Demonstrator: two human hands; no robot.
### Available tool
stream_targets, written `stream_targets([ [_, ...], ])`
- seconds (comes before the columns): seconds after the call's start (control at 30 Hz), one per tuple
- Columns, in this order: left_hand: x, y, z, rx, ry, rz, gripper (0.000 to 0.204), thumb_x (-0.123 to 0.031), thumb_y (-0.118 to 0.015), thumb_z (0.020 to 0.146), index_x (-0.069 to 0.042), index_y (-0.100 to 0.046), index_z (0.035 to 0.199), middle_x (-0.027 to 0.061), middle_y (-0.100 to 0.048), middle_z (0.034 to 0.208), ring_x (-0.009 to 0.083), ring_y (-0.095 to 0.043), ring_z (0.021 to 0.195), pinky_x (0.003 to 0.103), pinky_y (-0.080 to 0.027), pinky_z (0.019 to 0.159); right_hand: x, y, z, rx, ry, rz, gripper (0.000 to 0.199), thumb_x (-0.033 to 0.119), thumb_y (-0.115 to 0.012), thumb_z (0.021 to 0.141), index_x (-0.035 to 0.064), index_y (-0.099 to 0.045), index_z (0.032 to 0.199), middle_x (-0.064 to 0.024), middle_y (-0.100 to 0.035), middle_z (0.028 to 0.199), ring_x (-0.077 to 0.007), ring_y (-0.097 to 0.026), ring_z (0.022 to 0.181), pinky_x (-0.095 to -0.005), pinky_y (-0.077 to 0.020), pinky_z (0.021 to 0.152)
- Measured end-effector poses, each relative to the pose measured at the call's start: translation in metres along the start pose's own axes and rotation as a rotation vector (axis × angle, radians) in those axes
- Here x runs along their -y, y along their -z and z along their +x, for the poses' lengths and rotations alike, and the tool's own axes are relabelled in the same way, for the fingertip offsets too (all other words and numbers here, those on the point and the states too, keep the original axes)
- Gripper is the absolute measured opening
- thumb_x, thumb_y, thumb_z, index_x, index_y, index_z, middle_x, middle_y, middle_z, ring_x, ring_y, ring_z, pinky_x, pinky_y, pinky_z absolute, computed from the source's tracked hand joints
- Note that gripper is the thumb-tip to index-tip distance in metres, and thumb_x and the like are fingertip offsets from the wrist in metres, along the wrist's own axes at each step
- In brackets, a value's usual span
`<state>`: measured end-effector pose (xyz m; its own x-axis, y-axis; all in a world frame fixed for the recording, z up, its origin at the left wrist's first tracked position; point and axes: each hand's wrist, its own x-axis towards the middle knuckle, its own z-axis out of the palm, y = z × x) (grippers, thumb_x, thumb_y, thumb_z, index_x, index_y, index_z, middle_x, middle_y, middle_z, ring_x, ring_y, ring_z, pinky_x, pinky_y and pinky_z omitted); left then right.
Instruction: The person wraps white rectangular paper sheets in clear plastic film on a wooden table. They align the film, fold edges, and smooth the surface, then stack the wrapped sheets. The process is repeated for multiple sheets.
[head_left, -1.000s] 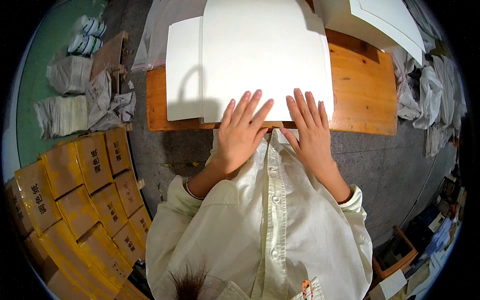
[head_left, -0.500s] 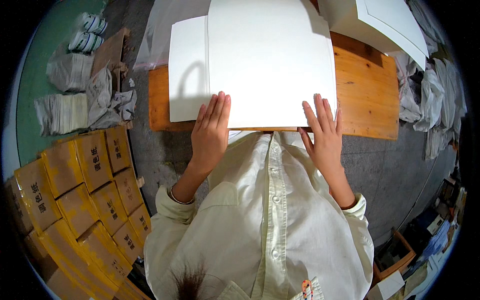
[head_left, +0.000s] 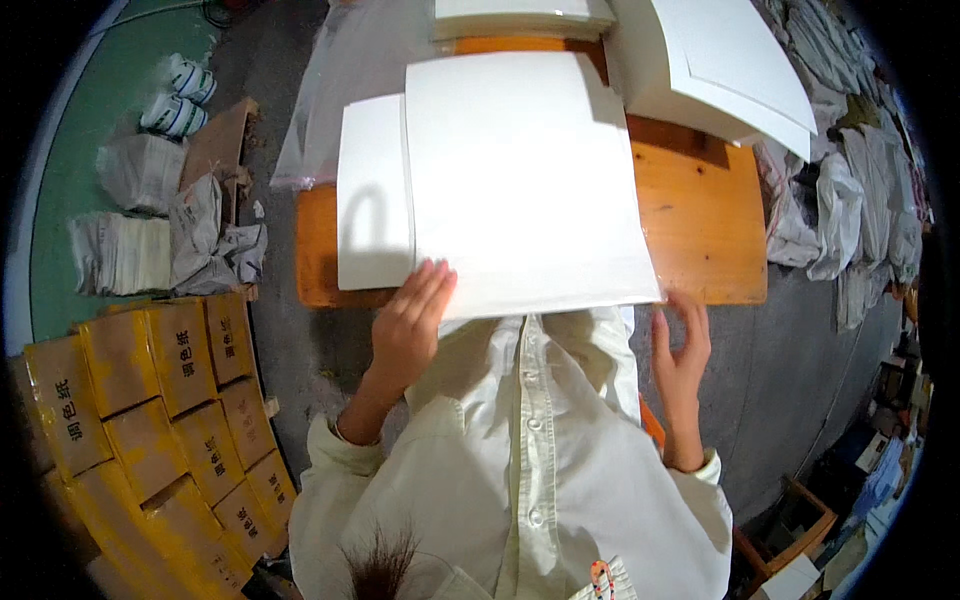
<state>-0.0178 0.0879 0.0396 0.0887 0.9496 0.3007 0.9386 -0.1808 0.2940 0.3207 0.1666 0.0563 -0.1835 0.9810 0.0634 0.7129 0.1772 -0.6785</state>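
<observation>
A large white sheet of paper (head_left: 525, 180), perhaps several stacked, lies on the wooden table with its near edge hanging slightly past the table's front. Beneath its left side, a narrower strip of white paper (head_left: 372, 210) sticks out. My left hand (head_left: 408, 330) rests on the near left corner, fingers stretched out together over the paper. At the near right corner, my right hand (head_left: 684, 345) is held with its fingers bent and the thumb apart. Its fingertips are close to the corner; whether they touch it is unclear.
The wooden table (head_left: 705, 225) also carries a stack of white paper (head_left: 525, 22) at the back and a large curling white stack (head_left: 710, 75) at the back right. Clear plastic (head_left: 335, 90) is at the back left. Taped cartons (head_left: 160, 430) stand left, bundled bags (head_left: 840, 200) right.
The large sheet has come toward me, so its near edge now passes the table's front. My right hand has left the paper's surface for the near right corner, its fingers bending. The view has shifted.
</observation>
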Motion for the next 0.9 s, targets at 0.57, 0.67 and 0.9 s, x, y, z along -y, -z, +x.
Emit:
stream_targets([
  [0.57, -0.015, 0.036, -0.007, -0.142, -0.282, -0.098, 0.021, -0.008, -0.065, 0.081, -0.002, -0.07, 0.1, 0.0122, -0.07, 0.103, 0.0235, -0.067, 0.098, 0.032, -0.056, 0.083, 0.043, 0.015, -0.006, 0.387, -0.615, 1.325, 0.071, 0.058, -0.032, 0.096, -0.005, -0.045, 0.127, -0.0209, -0.065, 0.106, -0.0368, -0.068, 0.088, -0.0429, -0.0583, 0.077],
  [0.67, -0.014, 0.03, -0.007, -0.121, -0.315, -0.203, 0.024, -0.012, -0.068, 0.08, -0.004, -0.07, 0.103, 0.0115, -0.07, 0.104, 0.0238, -0.067, 0.1, 0.034, -0.056, 0.084, 0.054, -0.002, -0.01, 0.415, -0.774, 1.161, 0.044, 0.031, -0.045, 0.1, -0.0054, -0.046, 0.124, -0.0215, -0.065, 0.104, -0.0323, -0.069, 0.086, -0.0388, -0.0594, 0.074],
  [0.9, 0.018, 0.034, 0.025, -0.234, 0.069, -0.614, 0.026, -0.014, -0.066, 0.085, -0.004, -0.067, 0.108, 0.0134, -0.068, 0.11, 0.0317, -0.063, 0.107, 0.041, -0.05, 0.092, 0.054, 0.01, 0.01, 0.332, -0.49, 0.968, 0.035, 0.017, -0.049, 0.098, -0.0099, -0.047, 0.121, -0.0214, -0.063, 0.104, -0.0273, -0.07, 0.08, -0.032, -0.0618, 0.066],
])
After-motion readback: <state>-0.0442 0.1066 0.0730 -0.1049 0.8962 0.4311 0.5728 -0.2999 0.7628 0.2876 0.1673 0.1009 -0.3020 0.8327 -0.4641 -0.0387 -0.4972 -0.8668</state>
